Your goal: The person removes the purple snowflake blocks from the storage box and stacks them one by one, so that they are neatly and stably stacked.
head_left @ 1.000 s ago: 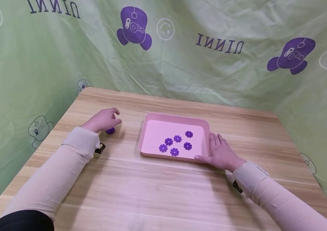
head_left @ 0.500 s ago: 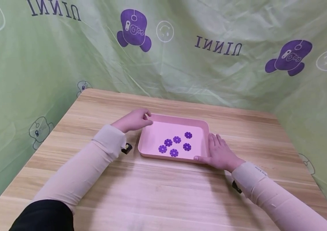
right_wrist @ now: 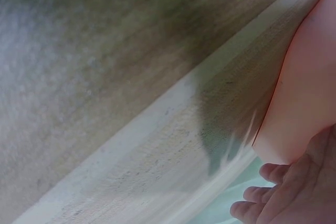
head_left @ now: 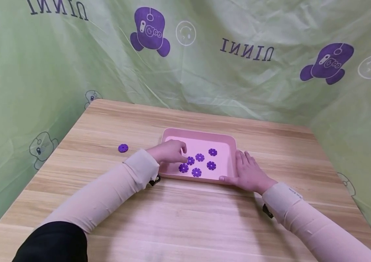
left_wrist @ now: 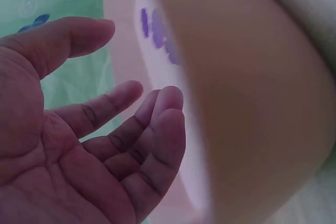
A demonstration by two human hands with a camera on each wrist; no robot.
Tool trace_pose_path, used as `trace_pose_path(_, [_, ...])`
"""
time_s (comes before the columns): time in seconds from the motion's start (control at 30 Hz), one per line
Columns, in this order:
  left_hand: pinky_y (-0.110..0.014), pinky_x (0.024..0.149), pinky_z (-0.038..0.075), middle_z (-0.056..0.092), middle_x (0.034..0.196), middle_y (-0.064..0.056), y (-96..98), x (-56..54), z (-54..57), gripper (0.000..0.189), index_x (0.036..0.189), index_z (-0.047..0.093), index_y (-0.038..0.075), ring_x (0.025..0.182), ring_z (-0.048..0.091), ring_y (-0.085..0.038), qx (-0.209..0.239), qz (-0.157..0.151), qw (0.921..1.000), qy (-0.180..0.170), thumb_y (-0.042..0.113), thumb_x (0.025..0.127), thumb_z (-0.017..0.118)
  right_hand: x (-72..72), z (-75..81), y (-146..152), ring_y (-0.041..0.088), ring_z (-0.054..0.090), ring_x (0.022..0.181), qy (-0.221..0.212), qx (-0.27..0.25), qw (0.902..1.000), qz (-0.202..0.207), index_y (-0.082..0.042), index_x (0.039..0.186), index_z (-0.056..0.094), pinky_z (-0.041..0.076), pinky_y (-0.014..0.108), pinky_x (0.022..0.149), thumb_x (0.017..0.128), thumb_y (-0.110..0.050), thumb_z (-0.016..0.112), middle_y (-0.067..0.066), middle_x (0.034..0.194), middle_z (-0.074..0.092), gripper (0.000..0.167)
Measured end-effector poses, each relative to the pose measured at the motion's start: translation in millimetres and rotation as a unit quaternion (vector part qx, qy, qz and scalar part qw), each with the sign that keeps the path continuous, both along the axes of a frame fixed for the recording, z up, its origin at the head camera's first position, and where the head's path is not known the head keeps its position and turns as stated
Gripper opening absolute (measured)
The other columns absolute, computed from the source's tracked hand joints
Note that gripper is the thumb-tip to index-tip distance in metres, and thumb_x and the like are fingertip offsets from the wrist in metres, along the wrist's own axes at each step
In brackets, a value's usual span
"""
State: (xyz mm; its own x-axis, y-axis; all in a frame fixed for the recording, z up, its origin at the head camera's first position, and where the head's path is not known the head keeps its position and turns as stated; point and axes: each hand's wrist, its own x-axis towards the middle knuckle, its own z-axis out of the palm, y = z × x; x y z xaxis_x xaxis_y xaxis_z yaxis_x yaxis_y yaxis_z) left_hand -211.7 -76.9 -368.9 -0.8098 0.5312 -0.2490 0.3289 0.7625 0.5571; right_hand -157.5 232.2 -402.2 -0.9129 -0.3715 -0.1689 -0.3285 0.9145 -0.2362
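Observation:
My left hand (head_left: 170, 151) hovers over the left part of a shallow pink tray (head_left: 202, 134). In the left wrist view, the thumb and loosely bent fingers (left_wrist: 168, 135) are apart, with nothing between them. Several purple notched discs, like snowflake building pieces, lie flat in the tray. One such disc (head_left: 190, 161) is right by the left thumb tip in the head view. My right hand (head_left: 252, 174) rests against the tray's right wall, fingers stretched along it and thumb at the front corner. The right wrist view has those fingers (right_wrist: 275, 171) beside the pink wall (right_wrist: 307, 87).
Another purple disc (head_left: 123, 148) lies on the wooden table (head_left: 185, 218) left of the tray, beyond the left sleeve (head_left: 107, 193). A green printed curtain (head_left: 238, 87) hangs behind the table and along both sides.
My left hand has moved right, from above the disc on the table to over the tray. That disc stays where it was, now uncovered. My right hand has stayed put.

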Motion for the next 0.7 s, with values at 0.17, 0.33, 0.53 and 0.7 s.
trace_pose_path(0.17, [-0.032,0.08,0.052,0.066,0.091,-0.004,6.5,3.8,-6.9,0.022,0.093,0.066,0.006,0.083,0.059,-0.019,-0.021,0.003,0.9998,0.006,0.019,0.084,0.08,0.0,0.2,0,0.06,0.01,0.148,0.004,0.002,1.0,0.003,0.022,0.152,0.012,0.011,0.065,0.121,0.092,-0.066,0.062,0.041,0.16,0.015,0.118])
trace_pose_path(0.33, [-0.028,0.068,0.048,0.061,0.077,-0.001,11.6,6.2,-14.5,0.025,0.08,0.061,0.008,0.071,0.054,-0.016,-0.032,0.01,0.9994,-0.006,0.018,0.084,0.084,0.2,0.9,0,0.059,0.011,0.148,0.004,0.004,1.0,0.004,0.022,0.152,0.012,0.011,0.065,0.121,0.092,-0.066,0.062,0.041,0.16,0.015,0.118])
trace_pose_path(0.53, [-0.029,0.067,0.048,0.058,0.073,-0.002,16.3,10.6,-17.0,0.024,0.079,0.059,0.008,0.069,0.053,-0.017,-0.056,-0.003,0.9984,0.008,0.01,0.082,0.083,-0.1,1.9,-1,0.06,0.011,0.147,0.003,0.002,1.0,0.003,0.022,0.153,0.013,0.012,0.065,0.121,0.092,-0.067,0.062,0.041,0.16,0.015,0.118])
trace_pose_path(0.7, [-0.031,0.067,0.049,0.058,0.075,-0.003,18.1,12.1,-18.1,0.021,0.083,0.059,0.008,0.07,0.053,-0.018,-0.073,-0.011,0.9972,0.008,0.004,0.083,0.079,-0.3,1.4,0,0.059,0.011,0.148,-0.002,0.002,1.0,0.001,0.021,0.153,0.012,0.011,0.065,0.122,0.092,-0.068,0.061,0.041,0.16,0.015,0.119])
